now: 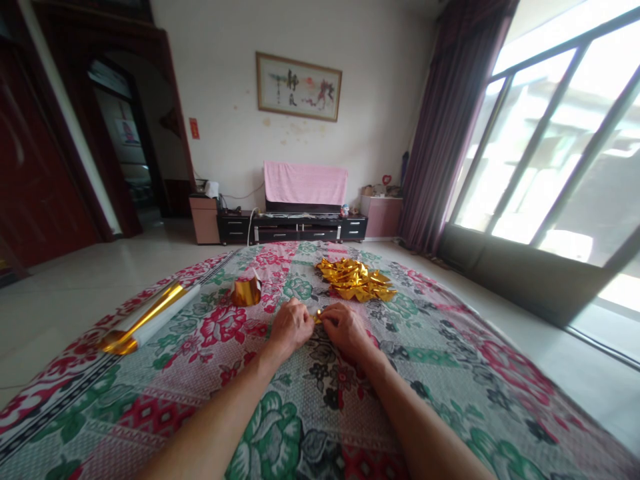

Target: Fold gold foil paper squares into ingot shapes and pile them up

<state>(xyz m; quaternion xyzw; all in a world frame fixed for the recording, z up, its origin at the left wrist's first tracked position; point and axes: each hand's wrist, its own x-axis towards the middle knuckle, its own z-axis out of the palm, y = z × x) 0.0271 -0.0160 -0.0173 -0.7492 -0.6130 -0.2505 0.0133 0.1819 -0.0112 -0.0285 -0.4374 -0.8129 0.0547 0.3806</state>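
With the hands at the centre of the dial and twelve o'clock straight ahead, a small piece of gold foil [318,316] sits right at the centre, between the left hand [293,325] and the right hand [345,327]. Both hands are narrow: the left fingers curl onto the piece's nine o'clock end, the right fingers pinch it from three o'clock, and the knuckles hide part of each grip. Just beyond, at one o'clock, a heap of crumpled gold pieces [356,280] lies on the flowered cloth [320,433]. A short gold roll [246,292] is near ten o'clock; farther out, at nine, lies a long gold-and-pale roll [154,314]. At twelve, well apart, a pink cloth [306,182] hangs above a black cabinet [279,232], below a framed picture [299,87]
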